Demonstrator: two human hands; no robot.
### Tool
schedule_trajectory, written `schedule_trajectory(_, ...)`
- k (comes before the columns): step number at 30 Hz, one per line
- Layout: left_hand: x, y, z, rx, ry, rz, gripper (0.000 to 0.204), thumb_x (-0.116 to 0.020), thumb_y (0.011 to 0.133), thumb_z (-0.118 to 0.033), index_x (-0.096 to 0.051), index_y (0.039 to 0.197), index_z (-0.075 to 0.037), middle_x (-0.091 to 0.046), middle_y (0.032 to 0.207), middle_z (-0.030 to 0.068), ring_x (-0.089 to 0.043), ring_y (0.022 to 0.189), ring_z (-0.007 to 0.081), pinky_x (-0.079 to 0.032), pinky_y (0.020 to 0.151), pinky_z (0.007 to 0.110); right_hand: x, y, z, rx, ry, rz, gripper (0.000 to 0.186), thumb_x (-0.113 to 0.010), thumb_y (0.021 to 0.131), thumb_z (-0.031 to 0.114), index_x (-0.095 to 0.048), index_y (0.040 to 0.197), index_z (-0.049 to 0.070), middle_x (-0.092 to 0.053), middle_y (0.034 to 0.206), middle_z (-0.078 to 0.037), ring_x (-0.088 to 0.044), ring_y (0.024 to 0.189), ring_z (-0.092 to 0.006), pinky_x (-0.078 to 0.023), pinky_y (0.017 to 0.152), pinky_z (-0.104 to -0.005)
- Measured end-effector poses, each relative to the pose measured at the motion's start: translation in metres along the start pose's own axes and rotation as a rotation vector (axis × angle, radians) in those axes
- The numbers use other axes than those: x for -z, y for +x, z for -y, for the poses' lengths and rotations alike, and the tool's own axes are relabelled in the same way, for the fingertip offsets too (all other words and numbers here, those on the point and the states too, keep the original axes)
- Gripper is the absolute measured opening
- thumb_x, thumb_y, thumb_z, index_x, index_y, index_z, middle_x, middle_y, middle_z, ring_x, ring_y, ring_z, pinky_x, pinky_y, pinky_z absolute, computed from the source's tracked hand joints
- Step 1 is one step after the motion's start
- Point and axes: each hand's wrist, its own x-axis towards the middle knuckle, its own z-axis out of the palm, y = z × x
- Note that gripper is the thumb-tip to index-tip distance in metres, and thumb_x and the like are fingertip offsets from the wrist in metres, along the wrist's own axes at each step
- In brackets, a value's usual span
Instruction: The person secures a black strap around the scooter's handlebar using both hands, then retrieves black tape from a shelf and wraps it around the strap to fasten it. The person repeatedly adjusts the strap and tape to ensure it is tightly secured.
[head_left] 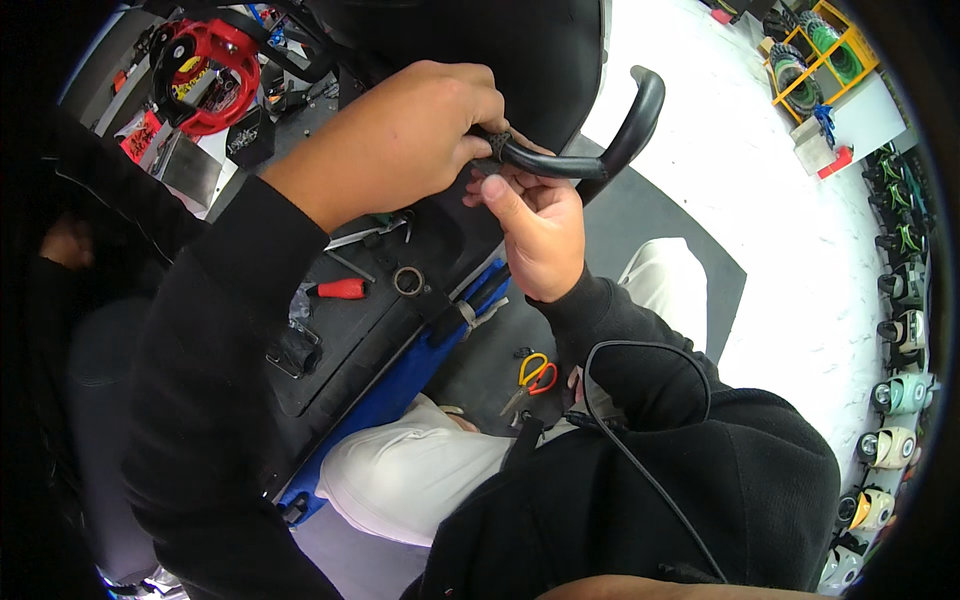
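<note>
I see 2 hands at the curved black bar [570, 167]. Left hand [435, 122] pinches the dark fitting [497, 147] at its near end; right hand [545, 225] cups beneath, grip uncertain. Rightward, room widens past the mat [670, 225] edge over white floor [800, 310]. Scissors [529, 381] lie below the bar, beyond the black deck [345, 345] edge.

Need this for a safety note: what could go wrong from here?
The scissors on the dark mat might get kicked by the nearby legs. The red-handled tool could be knocked off the black surface. The left hand and right hand crowd the black tube; a slip might pinch either.
</note>
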Motion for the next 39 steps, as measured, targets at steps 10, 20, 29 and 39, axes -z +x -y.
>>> schedule_trajectory(10, 0.017, 0.005, -0.009, 0.064, -0.053, 0.141, 0.033, -0.061, 0.08, 0.014, -0.073, 0.11, 0.008, -0.072, 0.109, 0.0177, -0.073, 0.093, 0.0332, -0.058, 0.08, 0.036, 0.013, 0.014, -0.014, 0.143, -0.067, -0.002, 0.038, -0.072, 0.097, -0.01, -0.058, 0.133, -0.007, -0.072, 0.125, -0.018, -0.073, 0.115, -0.0203, -0.06, 0.103, -0.035)
schedule_trajectory(20, 0.022, 0.007, -0.021, 0.142, -0.044, 0.202, 0.035, -0.07, 0.085, 0.008, -0.073, 0.12, 0.006, -0.072, 0.118, 0.0166, -0.074, 0.106, 0.0334, -0.059, 0.089, 0.037, -0.003, 0.018, -0.037, 0.312, -0.086, -0.152, 0.036, -0.078, 0.096, -0.004, -0.062, 0.128, -0.01, -0.077, 0.113, -0.018, -0.077, 0.099, -0.0169, -0.064, 0.088, -0.0296)
schedule_trajectory(29, 0.021, 0.008, -0.019, 0.115, -0.019, 0.177, 0.031, -0.064, 0.087, 0.01, -0.075, 0.115, 0.006, -0.073, 0.12, 0.0166, -0.07, 0.11, 0.0353, -0.056, 0.093, 0.039, -0.02, 0.02, -0.027, 0.295, -0.051, -0.283, 0.029, -0.083, 0.091, -0.003, -0.064, 0.112, -0.007, -0.076, 0.096, -0.011, -0.072, 0.081, -0.0094, -0.06, 0.07, -0.0244)
schedule_trajectory(39, 0.006, 0.0, -0.024, 0.183, -0.064, 0.047, 0.032, -0.074, 0.087, 0.007, -0.074, 0.119, 0.004, -0.073, 0.119, 0.0154, -0.071, 0.11, 0.0339, -0.056, 0.094, 0.038, -0.022, 0.023, -0.021, 0.23, -0.048, -0.288, 0.028, -0.082, 0.094, 0.003, -0.057, 0.105, -0.002, -0.073, 0.091, -0.012, -0.07, 0.071, -0.0118, -0.06, 0.064, -0.0258)
